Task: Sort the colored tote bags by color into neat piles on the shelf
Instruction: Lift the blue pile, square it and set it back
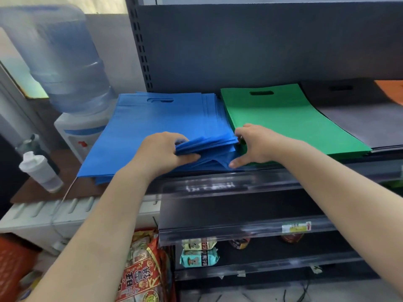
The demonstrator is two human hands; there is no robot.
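Left grip [162, 150] pinching blue bags [161, 125], right grip [250, 144] spread, fingertips hidden behind stack

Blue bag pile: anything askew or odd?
Yes. The blue non-woven tote bag pile overhangs the dark metal shelf's left end, and its near right corner is fanned and rumpled where the left hand grips it. The neighbouring green tote bag pile looks squarer.

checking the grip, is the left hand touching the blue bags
Touching: the head view shows the left hand pinching the near corner of the blue bags, thumb underneath.
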